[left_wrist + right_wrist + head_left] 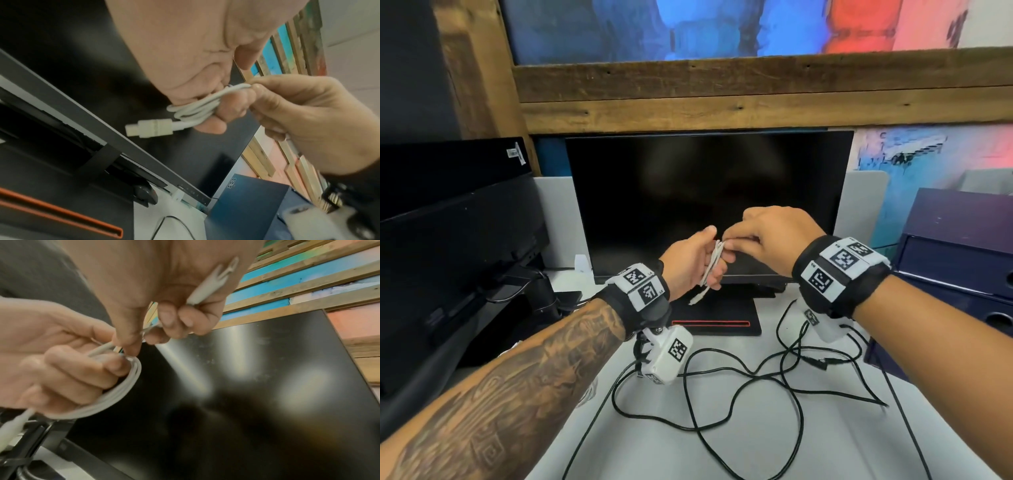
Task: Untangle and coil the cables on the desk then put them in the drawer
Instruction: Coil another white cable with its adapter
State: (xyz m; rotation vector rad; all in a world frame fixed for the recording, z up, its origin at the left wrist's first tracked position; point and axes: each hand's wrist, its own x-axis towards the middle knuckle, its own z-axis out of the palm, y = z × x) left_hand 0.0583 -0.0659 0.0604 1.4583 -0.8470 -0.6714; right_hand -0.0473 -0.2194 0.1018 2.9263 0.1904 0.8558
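My left hand (688, 263) grips the coiled white cable (197, 112); my right hand (767, 240) pinches its loose end; black cables (739, 387) sprawl tangled mid-desk (825, 445), toward its right edge.

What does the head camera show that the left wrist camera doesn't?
Only the head view shows the black cables lying loose and tangled on the white desk, both wristbands, and the whole dark monitor.

Only the left wrist view shows the white cable's connector up close, sticking out below the loops, and the red-trimmed monitor base from beneath.

Both show the left hand gripping the coiled white cable while the right hand pinches a strand at the top, with a dark blue box to the right.
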